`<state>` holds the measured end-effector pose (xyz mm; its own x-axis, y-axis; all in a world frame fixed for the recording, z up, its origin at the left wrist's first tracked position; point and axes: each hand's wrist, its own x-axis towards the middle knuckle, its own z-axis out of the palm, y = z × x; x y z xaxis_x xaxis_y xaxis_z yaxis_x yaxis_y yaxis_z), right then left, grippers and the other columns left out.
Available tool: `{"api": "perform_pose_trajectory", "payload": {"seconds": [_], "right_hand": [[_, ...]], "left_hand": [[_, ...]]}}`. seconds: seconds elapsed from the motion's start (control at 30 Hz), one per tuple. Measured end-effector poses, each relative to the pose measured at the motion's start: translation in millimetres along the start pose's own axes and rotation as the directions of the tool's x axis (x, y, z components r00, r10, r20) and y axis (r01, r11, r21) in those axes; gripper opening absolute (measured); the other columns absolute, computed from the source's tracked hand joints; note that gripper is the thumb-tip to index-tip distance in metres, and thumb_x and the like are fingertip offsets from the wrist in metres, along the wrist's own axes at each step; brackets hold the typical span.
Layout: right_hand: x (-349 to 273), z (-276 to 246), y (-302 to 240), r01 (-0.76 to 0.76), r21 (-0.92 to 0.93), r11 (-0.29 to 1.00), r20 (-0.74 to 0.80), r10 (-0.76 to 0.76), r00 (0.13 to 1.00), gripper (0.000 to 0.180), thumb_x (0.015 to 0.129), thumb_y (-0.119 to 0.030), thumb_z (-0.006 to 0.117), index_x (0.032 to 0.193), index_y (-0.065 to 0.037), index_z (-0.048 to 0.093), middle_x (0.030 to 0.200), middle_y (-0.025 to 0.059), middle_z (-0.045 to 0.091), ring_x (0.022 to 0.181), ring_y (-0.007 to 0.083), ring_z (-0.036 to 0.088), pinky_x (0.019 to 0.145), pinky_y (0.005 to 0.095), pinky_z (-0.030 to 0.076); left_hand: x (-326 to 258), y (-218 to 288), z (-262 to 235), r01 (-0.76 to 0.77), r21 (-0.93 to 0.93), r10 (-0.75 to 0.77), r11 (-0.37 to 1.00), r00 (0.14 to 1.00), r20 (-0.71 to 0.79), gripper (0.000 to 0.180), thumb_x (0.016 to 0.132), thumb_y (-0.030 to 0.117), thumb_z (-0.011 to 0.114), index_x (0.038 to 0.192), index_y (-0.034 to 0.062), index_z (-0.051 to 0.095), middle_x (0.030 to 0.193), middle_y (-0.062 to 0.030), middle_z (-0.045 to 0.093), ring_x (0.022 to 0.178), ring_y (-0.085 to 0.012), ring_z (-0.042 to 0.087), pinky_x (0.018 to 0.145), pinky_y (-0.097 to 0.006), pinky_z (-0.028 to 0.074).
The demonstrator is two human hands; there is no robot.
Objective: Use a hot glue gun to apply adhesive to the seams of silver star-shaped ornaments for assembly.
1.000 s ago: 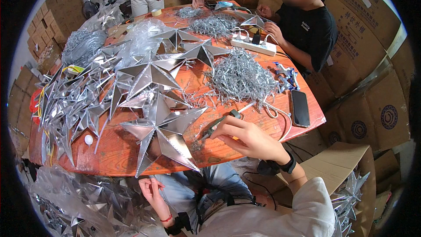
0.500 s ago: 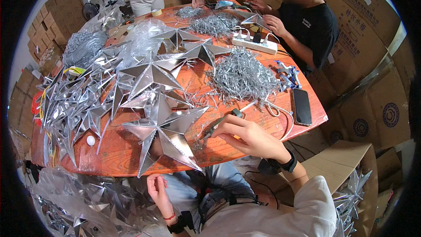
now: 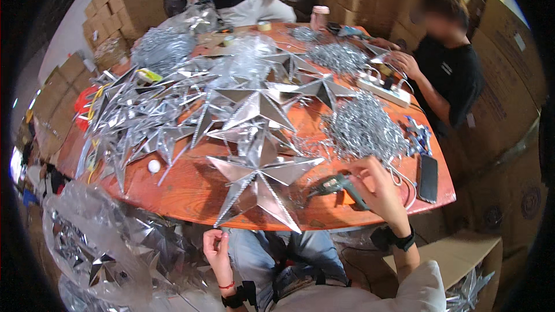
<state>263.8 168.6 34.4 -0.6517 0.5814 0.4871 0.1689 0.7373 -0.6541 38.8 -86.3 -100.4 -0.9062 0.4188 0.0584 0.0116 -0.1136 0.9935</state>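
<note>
**Silver star [image 3: 258, 173] ahead of left hand [image 3: 218, 252]; glue gun [image 3: 332, 184] at right hand [image 3: 378, 190]**

Star: large, faceted, seated on the wooden table [image 3: 191, 193], forward and to the right of the left hand, well left of the right hand. Two lower points reach the near table edge; one ends just above the left fingertips. Contact there cannot be told.

Left hand: below table edge, palm inward, fingers curled, thumb and forefinger close together. Cannot tell whether anything is pinched between them. Red cord and black band at the wrist.

Right hand: over the table, fingers bent around the near side of the gun's handle. Grip or mere nearness cannot be made out. Gun is dark green with an orange part, nozzle aimed left, toward the star.

Right of the right hand: dark phone [image 3: 428, 179]. Beyond it: tangle of silver tinsel [image 3: 367, 127], then white power strip [image 3: 384, 92]. Farther past the same hand, a co-worker in a black shirt [image 3: 451, 75] handles a silver piece [image 3: 377, 52].

Forward-left of the left hand: small white round object [image 3: 154, 166], heap of silver stars [image 3: 150, 115] behind. Left of that hand, lower down: clear plastic bag [image 3: 92, 237] containing silver pieces.
</note>
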Motion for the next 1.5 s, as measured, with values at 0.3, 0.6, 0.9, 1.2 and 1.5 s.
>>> {"api": "perform_pose_trajectory", "payload": {"seconds": [0.3,0.6,0.9,1.2,1.5], "right_hand": [[-25,0,63,-0.145,-0.287,0.947,-0.019,0.146,0.989,0.011,0.084,-0.008,0.059,0.087,0.000,0.051,0.080,0.0148,0.052,0.069,0.0336,0.053,0.061,0.0390,0.042],[-34,2,65,-0.132,-0.355,0.925,0.095,0.176,0.980,0.015,0.084,-0.016,0.061,0.090,-0.003,0.059,0.086,0.0143,0.057,0.078,0.0334,0.058,0.064,0.0403,0.046],[-35,0,57,-0.216,-0.436,0.873,0.230,0.340,0.912,0.041,0.078,-0.033,0.070,0.096,0.001,0.057,0.087,0.0159,0.055,0.076,0.0349,0.057,0.064,0.0417,0.047],[-49,16,69,-0.241,-0.333,0.912,0.104,0.289,0.952,0.039,0.074,-0.024,0.072,0.095,0.003,0.053,0.090,0.0162,0.052,0.082,0.0329,0.054,0.070,0.0400,0.045],[-54,25,67,-0.232,-0.304,0.924,-0.052,0.227,0.973,0.044,0.063,-0.014,0.076,0.094,0.003,0.051,0.088,0.0198,0.050,0.082,0.0380,0.051,0.072,0.0425,0.043]], "left_hand": [[6,-1,-6,-0.051,0.064,0.054,0.997,0.998,-0.040,0.012,0.084,0.003,0.063,0.085,0.0061,0.051,0.075,0.0059,0.041,0.063,-0.0005,0.032,0.054,-0.016,0.024],[14,6,-7,-0.159,0.176,0.170,0.971,0.984,-0.053,0.016,0.085,0.006,0.063,0.087,0.0066,0.047,0.073,0.0057,0.036,0.061,-0.0011,0.030,0.052,-0.017,0.024],[28,10,-4,-0.164,0.136,0.181,0.977,0.976,-0.119,0.019,0.084,0.009,0.065,0.086,0.0062,0.046,0.075,0.0040,0.038,0.066,-0.0033,0.035,0.057,-0.017,0.028],[41,13,4,-0.227,0.255,0.259,0.940,0.961,-0.101,0.020,0.082,0.007,0.067,0.087,0.0039,0.048,0.071,0.0027,0.035,0.064,-0.0052,0.035,0.057,-0.018,0.030],[28,10,-26,-0.168,0.153,0.192,0.974,0.969,-0.156,0.013,0.085,0.006,0.063,0.087,0.0034,0.050,0.070,0.0040,0.034,0.061,-0.0031,0.032,0.052,-0.018,0.026]]}}
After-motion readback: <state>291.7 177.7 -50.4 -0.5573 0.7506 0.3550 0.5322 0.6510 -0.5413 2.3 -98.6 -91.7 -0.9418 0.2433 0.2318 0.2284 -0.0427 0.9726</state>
